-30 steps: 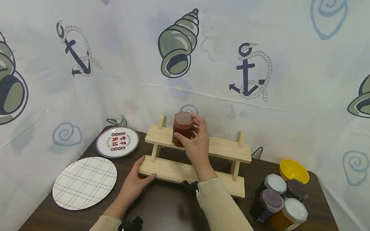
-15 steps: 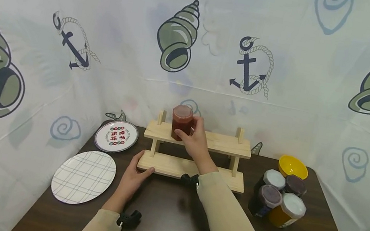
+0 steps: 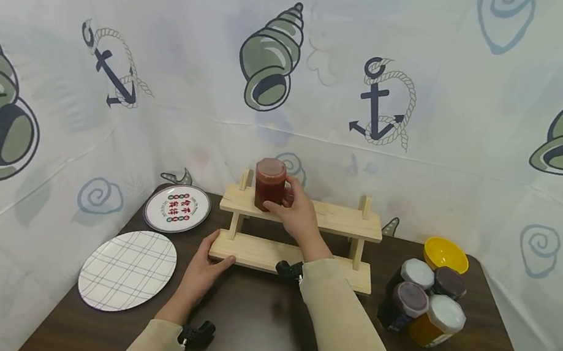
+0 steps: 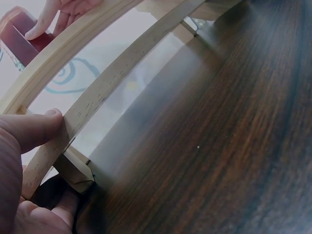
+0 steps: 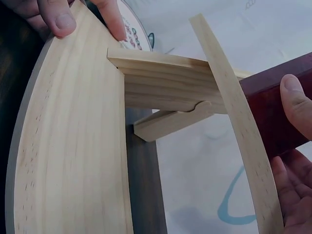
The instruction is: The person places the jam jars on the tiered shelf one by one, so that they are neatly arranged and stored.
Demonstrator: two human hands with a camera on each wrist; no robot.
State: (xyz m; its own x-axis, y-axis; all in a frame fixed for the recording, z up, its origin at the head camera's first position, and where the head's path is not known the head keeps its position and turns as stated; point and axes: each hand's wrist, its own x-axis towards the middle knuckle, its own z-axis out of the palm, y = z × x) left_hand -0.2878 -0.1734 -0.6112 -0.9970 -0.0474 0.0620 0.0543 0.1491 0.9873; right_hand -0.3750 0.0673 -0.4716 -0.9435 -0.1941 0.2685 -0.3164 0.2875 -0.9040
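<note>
A dark red jar (image 3: 269, 185) stands upright at the left part of the wooden two-tier rack's (image 3: 330, 217) upper shelf. My right hand (image 3: 297, 210) grips its right side, thumb in front and fingers behind. In the right wrist view the jar (image 5: 278, 107) shows beyond the upper board's edge, the thumb pressed on it. My left hand (image 3: 203, 267) holds the left end of the lower shelf (image 3: 257, 252). The left wrist view shows the left thumb (image 4: 44, 127) on the board's front edge and the fingers underneath.
Several jars (image 3: 428, 302) with white and purple lids cluster right of the rack, by a yellow bowl (image 3: 446, 254). Two plates lie at the left, one with red print (image 3: 178, 208), one with a grid pattern (image 3: 128, 271). A printed cloth hangs behind.
The right hand has shifted the red jar a little to the left along the upper shelf. My left hand stays on the lower shelf's end. The head view has tilted slightly.
</note>
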